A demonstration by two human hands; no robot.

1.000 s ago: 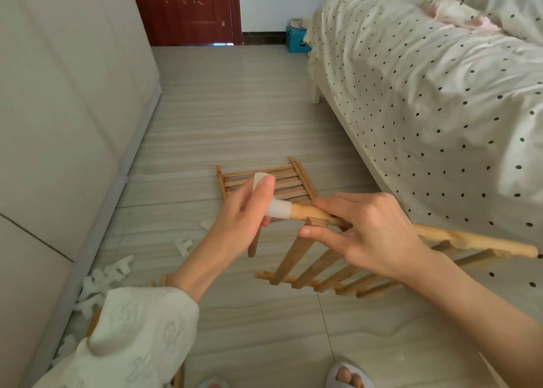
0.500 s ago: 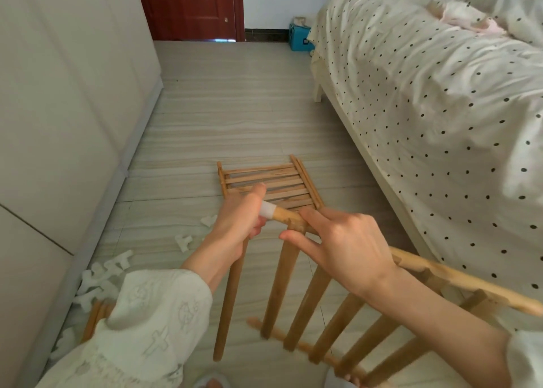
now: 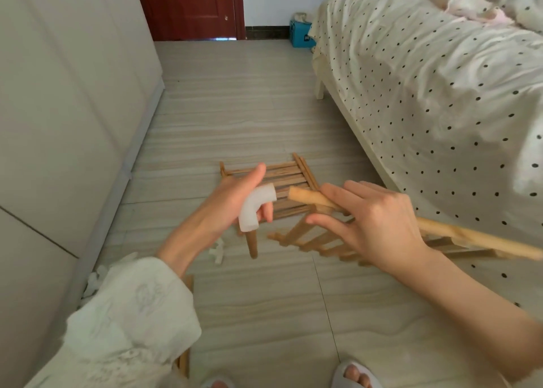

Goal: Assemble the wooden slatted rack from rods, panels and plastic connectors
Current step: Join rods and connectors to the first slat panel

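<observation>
My left hand [image 3: 232, 202] grips a white plastic elbow connector [image 3: 255, 208] with a short wooden rod [image 3: 252, 244] hanging from its lower end. My right hand [image 3: 376, 220] holds a wooden slatted panel [image 3: 329, 241] by its round rail [image 3: 311, 199], which runs off to the right. The rail's bare end sits a small gap to the right of the connector's open socket, apart from it. A second slatted panel [image 3: 289, 171] lies flat on the floor behind both hands.
Loose white connectors [image 3: 216, 252] lie on the tiled floor, more along the cabinet base [image 3: 93, 282] at left. A bed with a dotted sheet [image 3: 426, 100] fills the right side. Wooden pieces [image 3: 184, 358] show near my left sleeve. My slippered feet [image 3: 352, 373] are at the bottom.
The connector was seated on the rail's end before; now it is off the rail, held a little to the left. The panel in my right hand has tilted flatter and shifted right.
</observation>
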